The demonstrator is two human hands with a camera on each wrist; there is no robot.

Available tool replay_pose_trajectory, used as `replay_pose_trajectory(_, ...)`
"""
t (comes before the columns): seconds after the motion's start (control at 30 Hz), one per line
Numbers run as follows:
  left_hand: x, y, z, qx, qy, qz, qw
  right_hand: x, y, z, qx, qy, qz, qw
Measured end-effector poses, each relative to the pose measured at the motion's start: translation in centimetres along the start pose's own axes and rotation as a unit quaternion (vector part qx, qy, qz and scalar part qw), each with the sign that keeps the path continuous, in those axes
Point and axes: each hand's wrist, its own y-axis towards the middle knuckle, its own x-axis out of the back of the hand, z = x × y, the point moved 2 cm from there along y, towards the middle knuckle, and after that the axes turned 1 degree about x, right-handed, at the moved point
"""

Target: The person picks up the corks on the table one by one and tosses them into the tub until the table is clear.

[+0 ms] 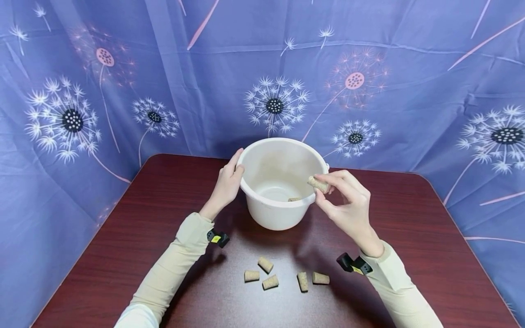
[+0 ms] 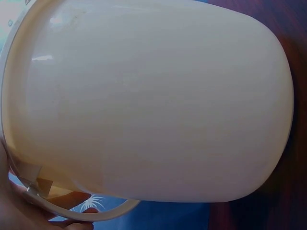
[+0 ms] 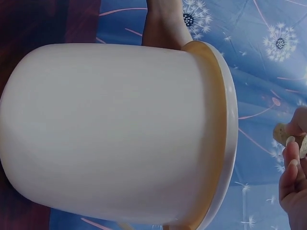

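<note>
A white plastic bucket [image 1: 272, 214] stands on the table, its mouth tilted toward the head camera. My left hand [image 1: 227, 184] grips its rim at the left, and in the left wrist view fingers [image 2: 72, 199] curl by the rim and the bucket's handle [image 2: 88, 215]. Over the right rim, my right hand [image 1: 348, 202] pinches a tapered cork [image 1: 318, 184] between thumb and fingers. The right wrist view shows this cork [image 3: 280, 134] past the rim, with another cork-coloured piece [image 3: 303, 147] among the fingers. Inside the bucket, a cork [image 1: 294, 199] lies on the bottom, partly hidden by the near rim.
Several loose corks [image 1: 270, 282] lie on the dark red wooden table [image 1: 135, 228] in front of the bucket, in a left and a right cluster. Behind the table hangs a blue cloth [image 1: 229, 91] with dandelion prints. Each wrist wears a small black camera [image 1: 353, 264].
</note>
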Motion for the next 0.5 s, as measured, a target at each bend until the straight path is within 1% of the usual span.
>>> replay_pose_trajectory(0.2,-0.05,0.04,0.04,0.001,0.006,-0.001,1.0,-0.06,0.34,0.21,-0.012,0.012,-0.019,1.0)
replay_pose_trajectory(0.5,-0.03,0.01,-0.04,-0.004,0.007,-0.001,1.0,0.0,0.08,0.0,-0.009,0.017,-0.011,1.0)
